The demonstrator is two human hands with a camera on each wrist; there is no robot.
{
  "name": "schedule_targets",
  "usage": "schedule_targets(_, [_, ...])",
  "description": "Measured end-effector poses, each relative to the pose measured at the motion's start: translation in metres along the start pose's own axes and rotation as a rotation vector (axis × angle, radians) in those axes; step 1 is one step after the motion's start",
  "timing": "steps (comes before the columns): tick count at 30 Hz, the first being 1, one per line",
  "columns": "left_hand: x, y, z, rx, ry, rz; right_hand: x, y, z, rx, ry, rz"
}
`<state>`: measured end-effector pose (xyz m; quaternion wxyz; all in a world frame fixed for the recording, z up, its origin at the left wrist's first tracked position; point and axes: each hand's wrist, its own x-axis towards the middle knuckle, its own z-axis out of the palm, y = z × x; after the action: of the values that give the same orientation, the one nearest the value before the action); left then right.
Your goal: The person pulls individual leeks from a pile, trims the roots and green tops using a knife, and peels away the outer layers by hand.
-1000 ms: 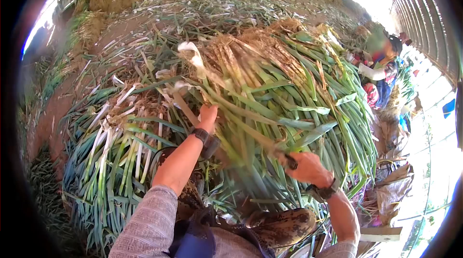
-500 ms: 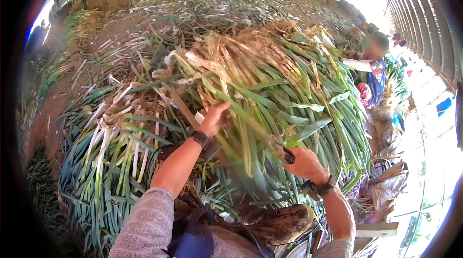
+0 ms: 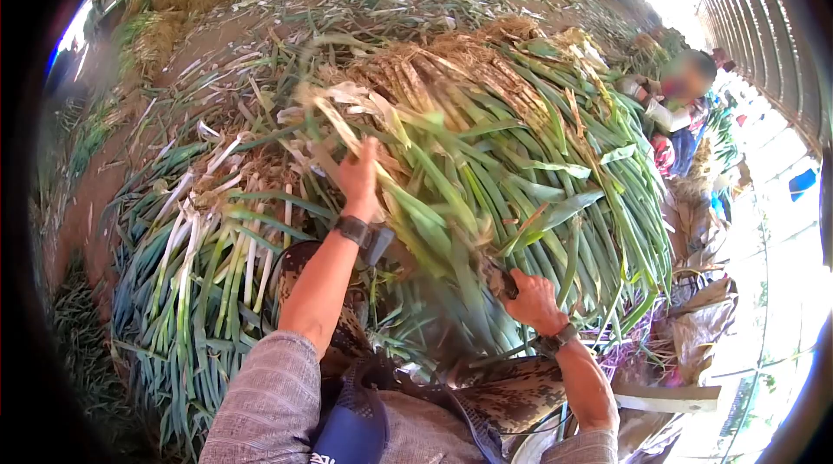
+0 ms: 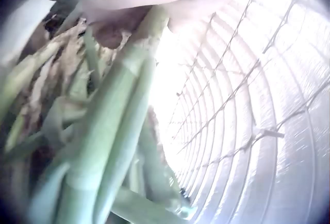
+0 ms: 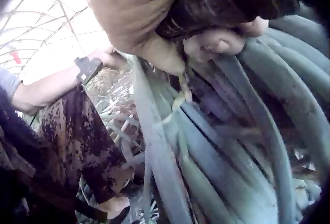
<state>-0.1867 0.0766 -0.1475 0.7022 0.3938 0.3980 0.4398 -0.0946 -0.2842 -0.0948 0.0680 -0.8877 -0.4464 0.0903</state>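
Observation:
My left hand (image 3: 357, 179) grips a large green onion (image 4: 105, 126) by its pale lower stalk. Its white end points up and left in the head view, and its leaves slant toward my other hand. My right hand (image 3: 531, 301) holds a tool by its dark, tape-wrapped handle (image 5: 227, 2) at the leaf side. The tool's working end is blurred among the leaves. In the right wrist view, the thumb lies against a thin yellowish strip of leaf (image 5: 178, 103). Under both hands spreads a big heap of untrimmed green onions (image 3: 590, 195) with brown roots.
At left lies a pile of cleaner green onions (image 3: 186, 273) with white stalks. Leaf scraps (image 3: 364, 4) litter the ground behind. Another person (image 3: 681, 108) sits at the right, beyond the heap. My patterned trouser legs (image 3: 512, 395) are close below my hands.
My left hand has moved up and away from me with the green onion. My right hand and its tool have shifted slightly left and toward me.

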Motion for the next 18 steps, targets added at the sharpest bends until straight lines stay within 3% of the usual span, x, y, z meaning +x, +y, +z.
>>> schedule_targets(3, [0.004,0.005,-0.011,-0.218,-0.069,0.064,-0.003,-0.002,0.009,0.150,0.004,-0.119])
schedule_targets(5, [0.007,-0.008,-0.021,0.160,-0.294,-0.215,-0.001,-0.008,0.011,0.177,-0.025,-0.141])
schedule_targets(6, [0.002,-0.012,-0.018,-0.025,-0.338,-0.322,0.001,-0.011,0.013,0.156,-0.024,-0.144])
schedule_targets(7, [0.001,-0.011,-0.025,-0.147,-0.505,-0.471,0.003,-0.014,0.015,0.136,-0.020,-0.143])
schedule_targets(9, [0.007,-0.017,-0.032,-0.104,-0.639,-0.561,0.006,-0.020,0.016,0.100,0.044,-0.161])
schedule_targets(11, [0.005,-0.016,-0.034,-0.133,-0.710,-0.537,0.008,-0.023,0.017,0.091,0.044,-0.120])
schedule_targets(13, [-0.003,-0.001,-0.029,-0.110,-0.778,-0.364,0.011,-0.019,0.022,0.123,0.071,-0.122])
schedule_targets(15, [-0.008,0.001,-0.023,-0.148,-0.765,-0.344,0.012,-0.021,0.025,0.121,0.114,-0.092])
schedule_targets(18, [-0.011,-0.004,-0.018,0.053,-0.612,-0.304,0.008,-0.027,0.015,0.147,0.118,-0.098])
